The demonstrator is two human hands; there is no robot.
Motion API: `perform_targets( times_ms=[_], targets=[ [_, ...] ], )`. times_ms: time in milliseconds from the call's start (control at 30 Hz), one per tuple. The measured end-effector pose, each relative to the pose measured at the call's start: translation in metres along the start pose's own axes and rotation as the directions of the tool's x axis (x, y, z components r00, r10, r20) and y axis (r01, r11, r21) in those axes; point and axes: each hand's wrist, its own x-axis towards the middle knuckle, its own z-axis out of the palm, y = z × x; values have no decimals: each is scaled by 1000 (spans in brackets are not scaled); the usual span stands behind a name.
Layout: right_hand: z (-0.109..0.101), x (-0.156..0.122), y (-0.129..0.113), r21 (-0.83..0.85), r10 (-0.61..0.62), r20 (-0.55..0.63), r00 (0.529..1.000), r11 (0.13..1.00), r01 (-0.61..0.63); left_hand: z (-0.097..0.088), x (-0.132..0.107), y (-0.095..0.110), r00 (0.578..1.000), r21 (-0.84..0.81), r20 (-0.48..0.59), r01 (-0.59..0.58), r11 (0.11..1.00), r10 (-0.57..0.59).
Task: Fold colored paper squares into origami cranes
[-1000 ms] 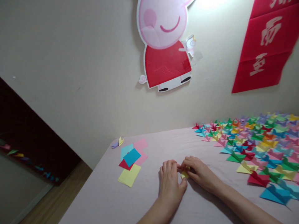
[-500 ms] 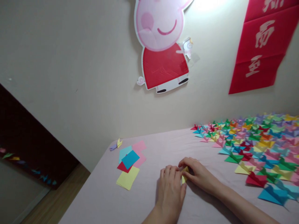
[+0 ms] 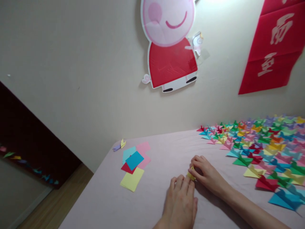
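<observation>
A small folded piece of yellow paper (image 3: 191, 176) lies on the pale pink cloth between my hands. My right hand (image 3: 207, 174) has its fingers curled round the far and right side of it, thumb pressed against the paper. Flat on the cloth just nearer to me is my left hand (image 3: 181, 197), fingers stretched forward, with the fingertips at the paper's near edge. Much of the paper is hidden by the fingers, so its exact shape is unclear. To the left lie loose paper squares: a yellow one (image 3: 132, 180), a blue one (image 3: 134, 160) and several others.
Many folded paper cranes (image 3: 263, 149) in mixed colours fill the right side of the cloth-covered surface (image 3: 100, 197). Two small folded papers (image 3: 119, 145) sit at its far left corner. A pig cutout (image 3: 173, 63) and a red banner (image 3: 267, 60) hang on the wall behind.
My left hand has drawn back slightly from the yellow paper and lies flatter. My right hand still grips the paper, which has turned a little. The whole view has shifted slightly.
</observation>
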Motion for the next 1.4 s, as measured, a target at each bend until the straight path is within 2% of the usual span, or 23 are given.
perform_targets(
  times_ms=[267, 500, 700, 833, 1067, 1400],
  targets=[
    [0, 0, 0, -83, 38, 26, 999, 996, -36, -9, 5, 4, 997, -59, 66, 48, 997, -44],
    [0, 0, -5, -75, 40, 42, 998, 997, -36, -5, 4, 4, 998, -56, 47, 41, 998, -39],
    [-2, 2, 4, -78, 77, 42, 996, 994, -74, -6, 4, 6, 996, -87, 67, 60, 994, -54],
    [-2, 3, 13, -104, 97, -8, 995, 990, -97, -10, 4, 8, 992, -92, 98, 87, 992, -78],
    [2, 2, 21, -170, 78, -41, 996, 982, -84, -5, 3, 4, 999, 14, 54, -1, 1000, 0],
    [2, 5, 17, -338, 15, -16, 1000, 941, -19, -8, 6, 7, 993, 114, 103, -74, 991, 62]
  ],
)
